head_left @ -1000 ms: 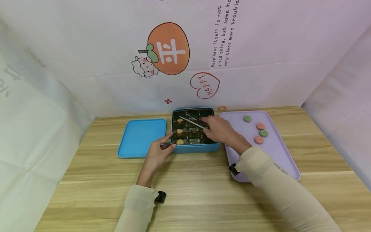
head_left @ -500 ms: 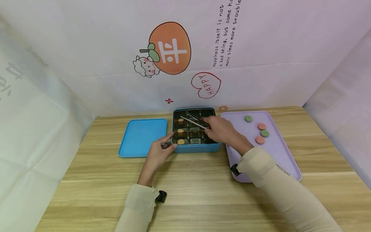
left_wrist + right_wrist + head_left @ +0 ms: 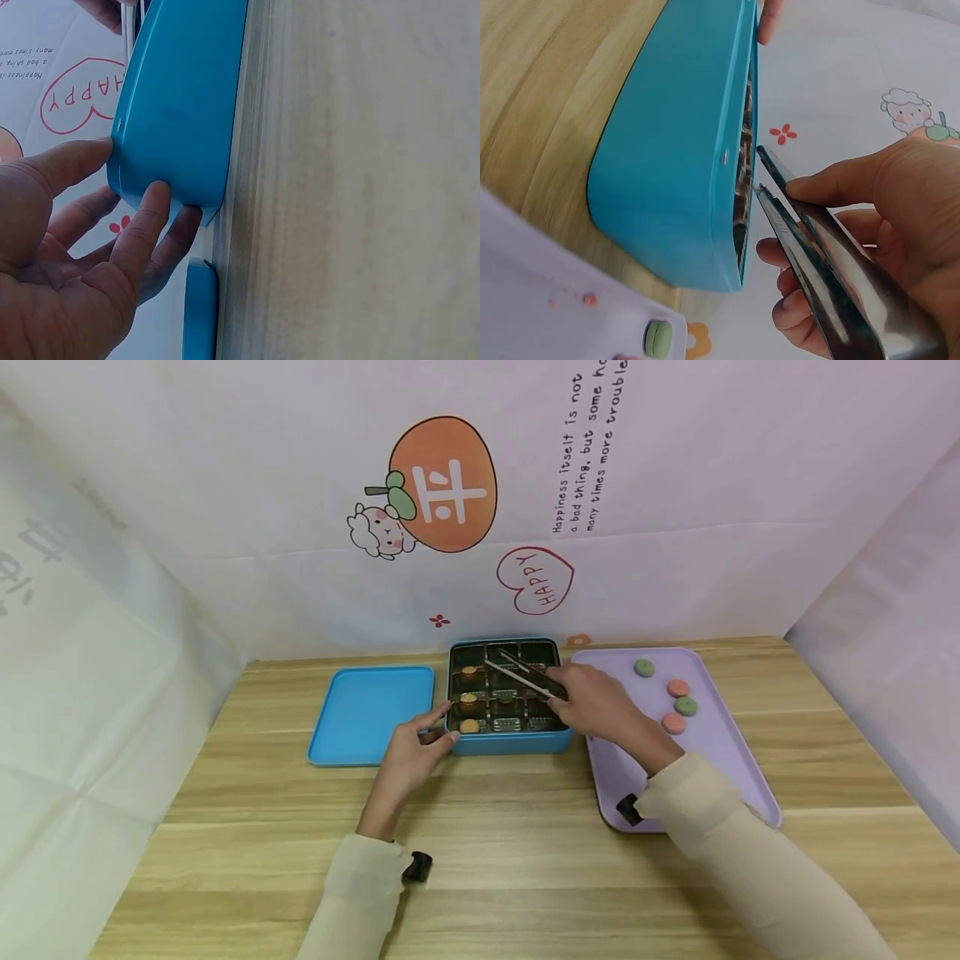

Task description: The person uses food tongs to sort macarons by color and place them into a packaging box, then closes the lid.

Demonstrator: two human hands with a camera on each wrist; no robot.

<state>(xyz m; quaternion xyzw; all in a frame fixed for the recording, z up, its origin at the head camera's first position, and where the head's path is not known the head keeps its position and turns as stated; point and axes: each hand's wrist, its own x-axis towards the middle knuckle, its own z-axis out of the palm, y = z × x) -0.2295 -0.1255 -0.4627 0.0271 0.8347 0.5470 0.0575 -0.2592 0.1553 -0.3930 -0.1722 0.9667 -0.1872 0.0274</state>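
In the head view, a blue box [image 3: 512, 743] holds a clear divided insert, with three yellow macarons [image 3: 469, 727] in its left column. My left hand [image 3: 411, 752] touches the box's front left corner, thumb at the front rim and extended fingers along the side; the left wrist view shows the fingertips against the blue wall. Metal tongs [image 3: 802, 259] are held in my right hand [image 3: 596, 700], thumb on one arm and fingers under the other. Their tips are parted with nothing between them, over the box's back middle compartments.
Right of the box lies a lilac tray [image 3: 720, 777] bearing two green macarons [image 3: 644, 668] and two pink macarons [image 3: 673, 723]. A blue lid [image 3: 371, 714] lies to the left on the wooden table [image 3: 510, 860]. Printed cloth [image 3: 675, 510] hangs behind.
My right hand and the tongs have shifted right, so the tips have left the area beside the back yellow macaron. The left hand stays at the box corner.
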